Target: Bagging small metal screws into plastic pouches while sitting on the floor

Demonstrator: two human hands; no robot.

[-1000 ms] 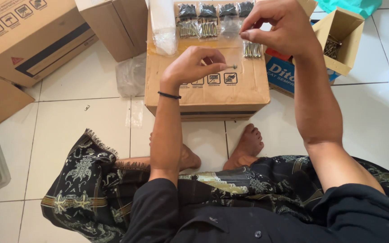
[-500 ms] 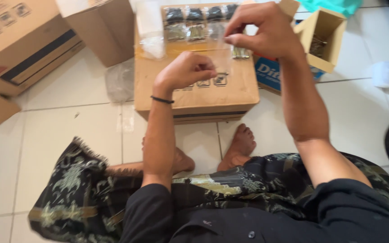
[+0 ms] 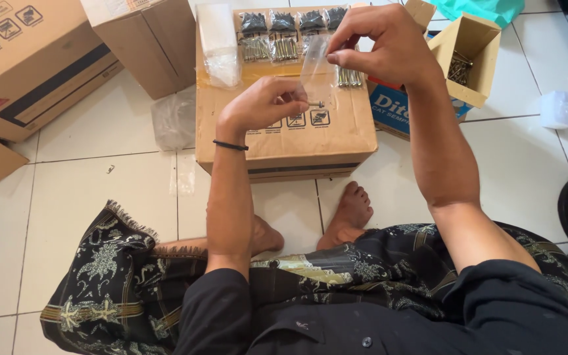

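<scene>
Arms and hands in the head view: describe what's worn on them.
Both forearms are bare. The left hand has a thin black band around its wrist. The right hand shows no ring, watch or glove. Black sleeves cover only the upper arms, part of a dark buttoned shirt.

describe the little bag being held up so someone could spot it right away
Find the big cardboard box on the tiles before the seated person. Above it, the right hand pinches a small clear bag, the left hand at its bottom. Unlike the filled packets lying behind, it looks nearly empty.
</scene>
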